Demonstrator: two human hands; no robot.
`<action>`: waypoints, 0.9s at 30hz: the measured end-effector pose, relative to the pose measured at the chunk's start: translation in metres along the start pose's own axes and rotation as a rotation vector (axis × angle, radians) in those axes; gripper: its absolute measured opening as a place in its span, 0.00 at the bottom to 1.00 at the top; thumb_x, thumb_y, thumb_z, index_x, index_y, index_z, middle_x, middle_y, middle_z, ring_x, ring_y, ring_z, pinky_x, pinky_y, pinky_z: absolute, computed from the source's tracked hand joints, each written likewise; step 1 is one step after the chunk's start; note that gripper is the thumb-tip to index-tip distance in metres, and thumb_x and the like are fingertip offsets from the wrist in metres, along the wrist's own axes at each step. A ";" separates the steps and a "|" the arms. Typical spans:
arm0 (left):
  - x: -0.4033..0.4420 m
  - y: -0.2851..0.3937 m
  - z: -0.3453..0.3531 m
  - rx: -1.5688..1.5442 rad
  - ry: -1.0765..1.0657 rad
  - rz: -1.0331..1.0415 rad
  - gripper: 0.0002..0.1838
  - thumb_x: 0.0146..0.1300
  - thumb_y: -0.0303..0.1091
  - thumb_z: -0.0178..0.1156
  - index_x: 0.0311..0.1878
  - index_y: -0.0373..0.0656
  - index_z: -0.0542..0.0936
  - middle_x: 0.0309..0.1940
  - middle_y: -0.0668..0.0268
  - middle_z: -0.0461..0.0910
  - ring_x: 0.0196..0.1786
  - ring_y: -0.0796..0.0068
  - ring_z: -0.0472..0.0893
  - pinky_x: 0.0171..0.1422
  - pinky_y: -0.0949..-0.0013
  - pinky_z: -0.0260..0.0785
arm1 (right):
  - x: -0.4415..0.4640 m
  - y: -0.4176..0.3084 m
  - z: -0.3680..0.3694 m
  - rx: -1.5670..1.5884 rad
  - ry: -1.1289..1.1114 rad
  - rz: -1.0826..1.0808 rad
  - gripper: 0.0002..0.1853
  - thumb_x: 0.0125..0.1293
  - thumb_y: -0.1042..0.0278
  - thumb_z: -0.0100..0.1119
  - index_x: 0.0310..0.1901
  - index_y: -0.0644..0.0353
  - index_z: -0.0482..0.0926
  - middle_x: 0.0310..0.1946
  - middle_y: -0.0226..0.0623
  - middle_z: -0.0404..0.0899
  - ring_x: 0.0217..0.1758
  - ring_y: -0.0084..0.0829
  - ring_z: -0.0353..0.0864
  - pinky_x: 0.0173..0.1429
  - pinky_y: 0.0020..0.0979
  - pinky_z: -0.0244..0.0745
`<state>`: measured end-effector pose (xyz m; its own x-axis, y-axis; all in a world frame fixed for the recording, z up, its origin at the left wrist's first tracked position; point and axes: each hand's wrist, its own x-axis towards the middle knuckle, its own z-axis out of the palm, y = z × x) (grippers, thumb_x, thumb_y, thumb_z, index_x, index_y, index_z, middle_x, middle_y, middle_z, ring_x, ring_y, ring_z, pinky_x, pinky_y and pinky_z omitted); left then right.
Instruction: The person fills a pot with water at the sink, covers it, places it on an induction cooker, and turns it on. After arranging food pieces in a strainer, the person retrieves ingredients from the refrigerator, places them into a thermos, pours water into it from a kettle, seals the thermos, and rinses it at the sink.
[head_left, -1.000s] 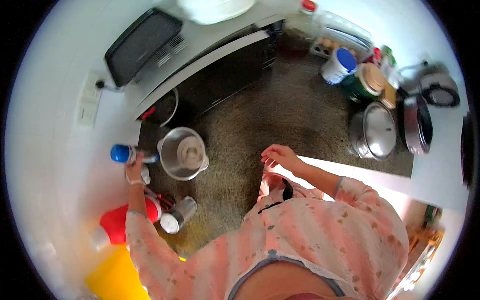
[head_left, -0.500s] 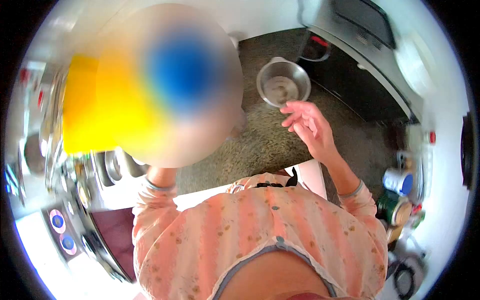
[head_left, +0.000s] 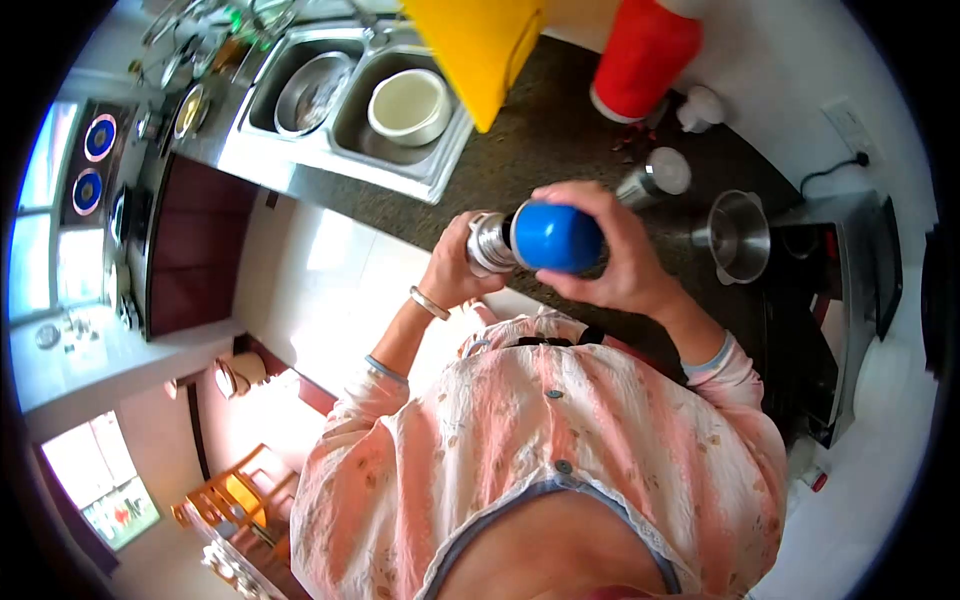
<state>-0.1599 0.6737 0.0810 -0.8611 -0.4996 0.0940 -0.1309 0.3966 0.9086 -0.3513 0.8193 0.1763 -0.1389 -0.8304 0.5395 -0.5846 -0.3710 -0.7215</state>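
In front of my chest, my left hand is wrapped round a silver metal flask with a threaded neck. Fingers of my right hand curve around a blue cap beside the flask's neck. Cap and neck are very close; whether they touch is unclear. Beyond my right hand, a clear jar with a white lid lies on the dark counter. A metal pot is to the right of it.
A double sink at the upper left holds a metal bowl and a white basin. A yellow item and a red container are at the back. A black-fronted oven stands right.
The view has swung left towards the sink. My left hand has brought the blue-capped flask in front of my chest, and my right hand has come to the cap.
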 end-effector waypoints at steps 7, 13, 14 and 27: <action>-0.054 -0.011 -0.099 -0.158 0.074 0.099 0.34 0.42 0.30 0.74 0.56 0.38 0.72 0.54 0.59 0.76 0.55 0.68 0.77 0.59 0.66 0.70 | -0.014 0.095 0.082 -0.399 -0.021 0.407 0.35 0.50 0.68 0.71 0.60 0.55 0.65 0.56 0.44 0.72 0.57 0.48 0.75 0.58 0.41 0.72; -0.066 -0.022 -0.170 -0.143 0.037 0.246 0.36 0.44 0.32 0.76 0.58 0.38 0.72 0.57 0.57 0.74 0.59 0.62 0.75 0.63 0.62 0.67 | -0.060 0.143 0.131 -0.764 -0.192 0.714 0.37 0.50 0.65 0.71 0.63 0.52 0.64 0.57 0.45 0.71 0.60 0.47 0.71 0.60 0.47 0.67; -0.066 -0.026 -0.178 -0.142 0.045 0.240 0.36 0.44 0.32 0.76 0.58 0.38 0.72 0.57 0.57 0.74 0.59 0.62 0.75 0.63 0.62 0.67 | -0.062 0.147 0.134 -0.761 -0.201 0.709 0.37 0.50 0.65 0.71 0.63 0.52 0.64 0.57 0.45 0.71 0.60 0.47 0.71 0.60 0.47 0.67; -0.069 -0.071 -0.218 0.161 0.128 0.069 0.38 0.34 0.37 0.77 0.55 0.43 0.75 0.49 0.61 0.78 0.53 0.57 0.76 0.60 0.58 0.65 | 0.025 0.112 0.195 -0.186 0.053 0.514 0.16 0.73 0.66 0.49 0.58 0.63 0.73 0.59 0.43 0.73 0.61 0.37 0.73 0.61 0.35 0.70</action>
<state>0.0160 0.5124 0.0984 -0.8026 -0.5567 0.2144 -0.1594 0.5464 0.8222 -0.2640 0.6755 0.0246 -0.4812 -0.8614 0.1623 -0.5617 0.1609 -0.8115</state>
